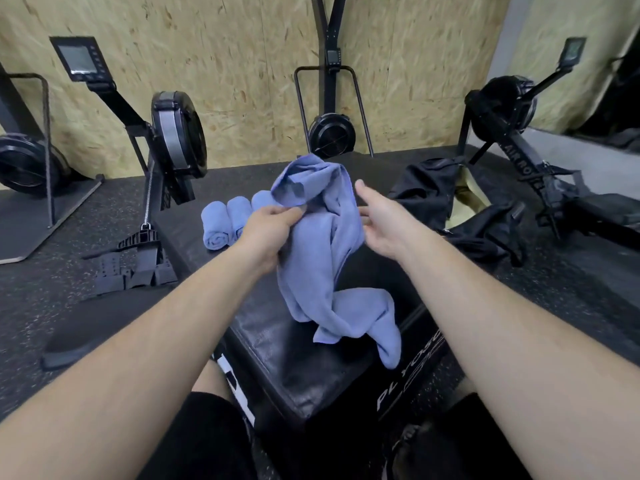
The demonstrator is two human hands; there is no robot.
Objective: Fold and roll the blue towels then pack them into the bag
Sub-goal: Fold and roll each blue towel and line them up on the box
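A crumpled blue towel (322, 244) hangs at mid-frame, pinched near its top by our left hand (268, 233), its tail on the black bench (294, 368). Our right hand (381, 221) spreads loose beside it. Rolled towels (221, 225) lie behind; the black bag (433, 195) sits centre-right.

Oriented-strand-board panels (242, 64) line the gym wall ahead of me and meet a plain grey wall (498, 46) on the right. Black rubber flooring (86, 237) flecked with pale specks covers the ground. A rowing machine (178, 133) stands to my left, its monitor (81, 58) raised on an arm and its foot straps (131, 268) near the base. Another flywheel (24, 164) shows at the far left edge. A tall upright machine (330, 133) with a fan wheel stands against the wall at centre. A rower (519, 150) lettered "AIR RO" sits at right. Below me is a black padded bench (277, 358) with white lettering on its side. The light is even and soft.
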